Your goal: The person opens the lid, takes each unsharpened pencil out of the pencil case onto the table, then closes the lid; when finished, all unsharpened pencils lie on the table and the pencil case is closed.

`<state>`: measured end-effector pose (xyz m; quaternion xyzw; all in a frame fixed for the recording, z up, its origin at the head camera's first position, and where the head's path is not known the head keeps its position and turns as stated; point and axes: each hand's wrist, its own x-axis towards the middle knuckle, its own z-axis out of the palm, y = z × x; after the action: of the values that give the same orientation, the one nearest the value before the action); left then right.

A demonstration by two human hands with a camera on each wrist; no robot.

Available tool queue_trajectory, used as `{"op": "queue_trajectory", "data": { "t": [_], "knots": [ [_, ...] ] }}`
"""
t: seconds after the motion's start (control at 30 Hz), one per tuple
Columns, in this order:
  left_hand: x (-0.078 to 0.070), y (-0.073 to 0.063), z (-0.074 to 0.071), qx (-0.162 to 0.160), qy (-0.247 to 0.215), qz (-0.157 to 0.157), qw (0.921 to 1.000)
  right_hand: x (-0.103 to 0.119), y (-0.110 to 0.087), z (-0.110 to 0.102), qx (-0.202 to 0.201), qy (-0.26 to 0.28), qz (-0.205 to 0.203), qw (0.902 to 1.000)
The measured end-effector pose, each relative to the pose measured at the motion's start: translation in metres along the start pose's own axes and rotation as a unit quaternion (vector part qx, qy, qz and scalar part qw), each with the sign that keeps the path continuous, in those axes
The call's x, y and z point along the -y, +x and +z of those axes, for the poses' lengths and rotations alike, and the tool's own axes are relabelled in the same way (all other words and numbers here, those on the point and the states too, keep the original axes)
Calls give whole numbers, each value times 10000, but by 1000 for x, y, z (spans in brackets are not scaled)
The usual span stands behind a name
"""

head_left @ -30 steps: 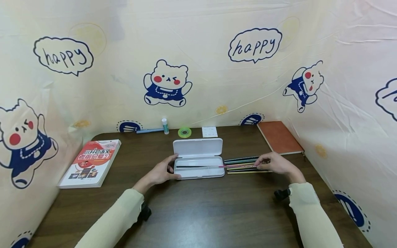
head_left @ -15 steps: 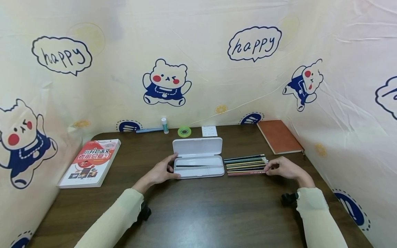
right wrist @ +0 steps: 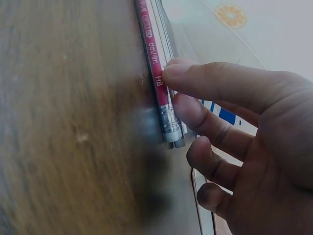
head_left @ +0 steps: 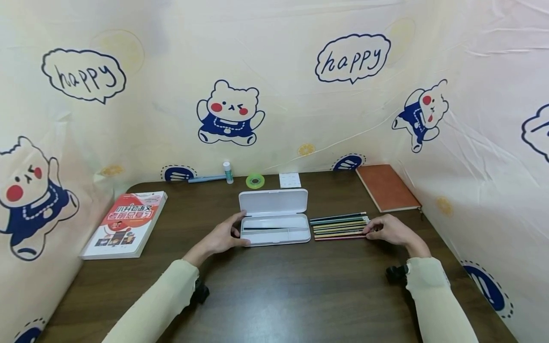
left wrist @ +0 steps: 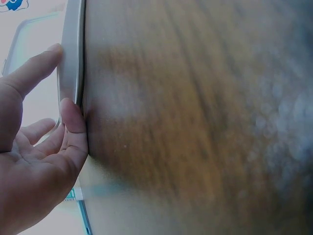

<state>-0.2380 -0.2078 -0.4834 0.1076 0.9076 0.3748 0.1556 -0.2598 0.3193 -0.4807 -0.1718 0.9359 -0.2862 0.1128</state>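
Observation:
An open white pencil case [head_left: 274, 237] lies on the table with its lid raised at the back. One dark, thin pencil-like stick [head_left: 266, 228] lies inside. My left hand [head_left: 223, 236] grips the case's left end, thumb at the front edge and fingers farther back. Right of the case lies a row of several pencils [head_left: 339, 226], side by side. At their right ends, my right hand [head_left: 392, 231] pinches at the front of the row. The right wrist view shows a digit against a red HB pencil [right wrist: 154, 54] with a white eraser; the exact hold is partly hidden.
A red and white book [head_left: 126, 224] lies at the left, a brown notebook [head_left: 388, 188] at the back right. Along the back edge are a blue pen [head_left: 207, 179], a glue stick [head_left: 228, 172], green tape [head_left: 255, 181] and a white paper pad [head_left: 289, 180].
My right hand brought a pink pencil from over the case to the front of the row, then shifted slightly left. The front pencil now looks darker red. My left hand stays on the case.

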Motion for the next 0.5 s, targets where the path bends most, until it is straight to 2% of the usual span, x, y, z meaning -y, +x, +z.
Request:
{"op": "queue_trajectory", "data": {
  "t": [0.27, 0.43, 0.5],
  "knots": [
    [0, 0, 0, -21, 3, 4, 10000, 4, 2, -2, -9, 139, -77, 9999],
    [0, 0, 1, -27, -31, -8, 10000, 19, 12, -2, 171, 529, 52, 9984],
    [-1, 0, 1, -35, -24, 4, 10000, 28, 17, 0, 185, 671, -21, 9976]
  ]
}}
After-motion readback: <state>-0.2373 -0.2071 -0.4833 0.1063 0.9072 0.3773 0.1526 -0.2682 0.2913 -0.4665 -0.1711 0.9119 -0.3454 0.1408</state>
